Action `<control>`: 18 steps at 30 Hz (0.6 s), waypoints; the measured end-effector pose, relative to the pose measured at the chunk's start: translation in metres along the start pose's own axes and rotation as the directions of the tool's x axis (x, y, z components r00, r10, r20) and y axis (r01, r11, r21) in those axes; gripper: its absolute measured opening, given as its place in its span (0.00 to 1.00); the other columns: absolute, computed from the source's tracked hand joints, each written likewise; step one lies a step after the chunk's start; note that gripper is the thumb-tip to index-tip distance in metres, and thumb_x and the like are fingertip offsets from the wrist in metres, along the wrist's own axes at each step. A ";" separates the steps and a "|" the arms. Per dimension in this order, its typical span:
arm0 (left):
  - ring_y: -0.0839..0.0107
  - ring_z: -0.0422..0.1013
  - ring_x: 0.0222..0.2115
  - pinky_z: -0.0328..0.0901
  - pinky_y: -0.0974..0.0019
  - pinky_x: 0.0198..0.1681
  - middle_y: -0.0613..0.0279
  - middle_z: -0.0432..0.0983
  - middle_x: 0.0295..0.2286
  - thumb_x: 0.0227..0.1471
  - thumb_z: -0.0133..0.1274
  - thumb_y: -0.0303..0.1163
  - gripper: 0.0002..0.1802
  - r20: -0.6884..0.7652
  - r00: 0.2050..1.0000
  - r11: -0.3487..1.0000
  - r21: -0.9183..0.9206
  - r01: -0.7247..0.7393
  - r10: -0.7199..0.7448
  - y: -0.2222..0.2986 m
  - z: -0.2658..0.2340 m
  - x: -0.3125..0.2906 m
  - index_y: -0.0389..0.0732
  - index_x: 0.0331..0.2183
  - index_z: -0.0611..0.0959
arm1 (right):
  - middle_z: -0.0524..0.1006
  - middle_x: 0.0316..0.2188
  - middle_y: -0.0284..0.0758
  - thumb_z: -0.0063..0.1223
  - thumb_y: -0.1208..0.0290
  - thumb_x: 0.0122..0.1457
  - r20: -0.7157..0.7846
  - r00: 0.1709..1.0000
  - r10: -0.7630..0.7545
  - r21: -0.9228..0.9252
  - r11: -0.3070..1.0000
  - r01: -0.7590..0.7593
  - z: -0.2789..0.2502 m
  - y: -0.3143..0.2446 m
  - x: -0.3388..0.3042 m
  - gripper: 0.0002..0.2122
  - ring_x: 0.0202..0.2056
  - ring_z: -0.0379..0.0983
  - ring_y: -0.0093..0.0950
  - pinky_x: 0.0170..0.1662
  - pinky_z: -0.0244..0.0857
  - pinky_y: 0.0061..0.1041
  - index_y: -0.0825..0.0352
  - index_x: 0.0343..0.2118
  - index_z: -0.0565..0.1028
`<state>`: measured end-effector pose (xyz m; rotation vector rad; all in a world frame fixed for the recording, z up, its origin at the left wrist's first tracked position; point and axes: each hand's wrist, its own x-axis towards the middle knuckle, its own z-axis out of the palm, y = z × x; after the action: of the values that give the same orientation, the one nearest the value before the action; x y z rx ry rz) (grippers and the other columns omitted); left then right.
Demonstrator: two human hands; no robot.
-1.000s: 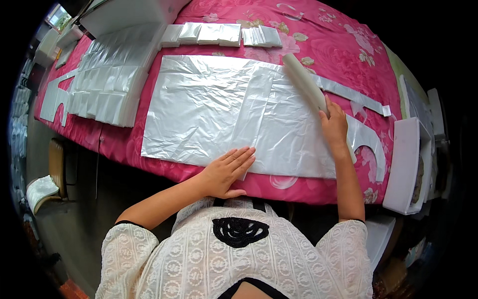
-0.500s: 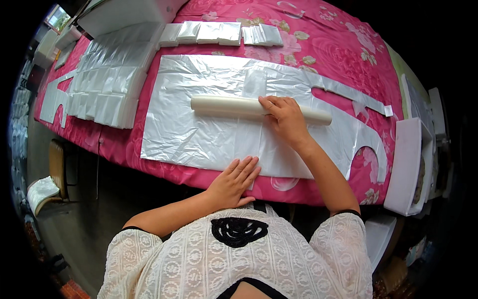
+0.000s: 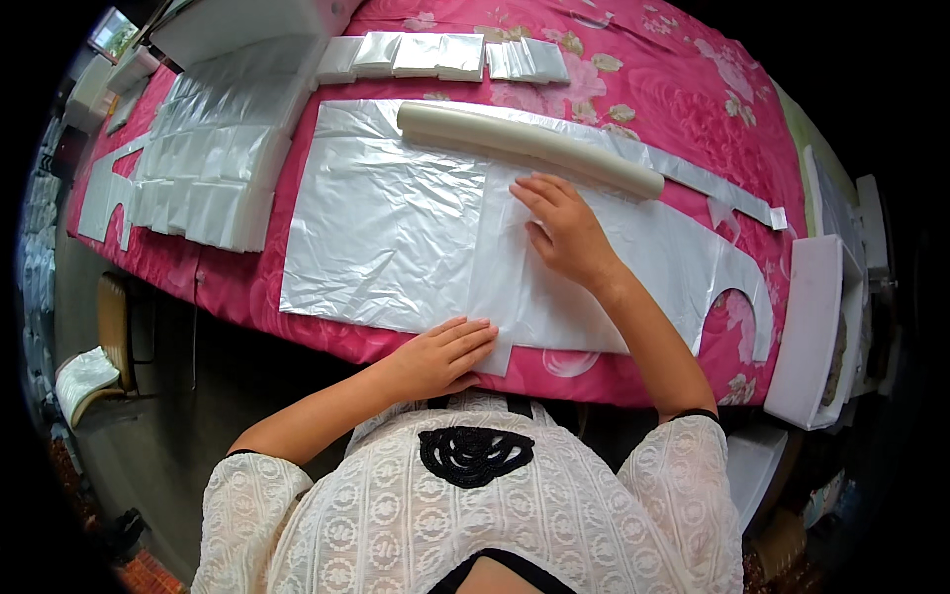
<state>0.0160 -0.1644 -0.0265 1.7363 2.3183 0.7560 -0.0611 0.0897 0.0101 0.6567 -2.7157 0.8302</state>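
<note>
A thin white plastic apron point(image 3: 396, 228) lies spread flat on the table, its curved cut-outs and strap toward the right. Across its far side rests a long pale roller tube point(image 3: 524, 144), apart from both hands. My right hand point(image 3: 569, 230) is over the middle of the apron just on the near side of the tube, fingers loosely bent and apart, with nothing in them. At the apron's near edge my left hand point(image 3: 442, 354) lies flat, fingers stretched out beside a small plastic strip that hangs past the edge.
Stacks of folded clear plastic packets point(image 3: 213, 163) fill the table's left, with smaller folded packets point(image 3: 421, 56) along the back. A pink floral cloth point(image 3: 683, 109) covers the table. A white foam box point(image 3: 807, 332) stands at the right edge; a chair point(image 3: 114, 327) is at lower left.
The roller tube has moved away from me to the apron's far side. My right hand has come off it. My left hand has shifted slightly left and nearer.
</note>
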 end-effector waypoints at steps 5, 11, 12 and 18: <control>0.63 0.65 0.48 0.60 0.57 0.53 0.58 0.69 0.45 0.44 0.56 0.30 0.14 -0.125 0.986 0.992 0.071 -0.099 0.108 0.000 -0.001 0.001 0.38 0.36 0.76 | 0.69 0.48 0.40 0.48 0.83 0.45 0.195 0.969 -0.148 0.118 0.985 0.127 0.015 -0.035 -0.056 0.20 0.51 0.63 0.38 0.53 0.59 0.33 0.69 0.45 0.70; 0.62 0.67 0.45 0.61 0.59 0.51 0.56 0.71 0.43 0.40 0.59 0.33 0.17 -0.244 0.968 0.921 -0.388 -0.037 -0.064 -0.001 -0.018 0.011 0.35 0.34 0.75 | 0.70 0.46 0.38 0.48 0.83 0.43 0.138 0.987 -0.086 0.126 0.990 0.069 0.015 -0.039 -0.057 0.20 0.47 0.66 0.37 0.49 0.62 0.32 0.69 0.44 0.71; 0.62 0.67 0.46 0.61 0.59 0.51 0.55 0.70 0.44 0.39 0.60 0.33 0.20 -0.284 0.955 0.896 -0.441 -0.048 -0.088 -0.006 -0.024 0.011 0.35 0.36 0.75 | 0.71 0.45 0.38 0.48 0.83 0.43 0.112 0.992 -0.067 0.136 0.989 0.051 0.018 -0.038 -0.056 0.19 0.45 0.67 0.36 0.48 0.63 0.31 0.68 0.43 0.72; 0.58 0.61 0.52 0.56 0.57 0.55 0.53 0.63 0.51 0.33 0.64 0.37 0.42 -0.170 0.984 0.990 -0.138 0.030 -0.054 -0.034 -0.053 0.036 0.39 0.51 0.66 | 0.75 0.38 0.34 0.52 0.83 0.42 -0.036 0.998 0.059 0.227 0.973 -0.049 0.030 -0.038 -0.053 0.16 0.38 0.70 0.34 0.41 0.67 0.29 0.66 0.38 0.75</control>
<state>-0.0463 -0.1535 0.0094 1.6182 2.3404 1.0691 0.0005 0.0634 -0.0138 0.6030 -2.6344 1.1659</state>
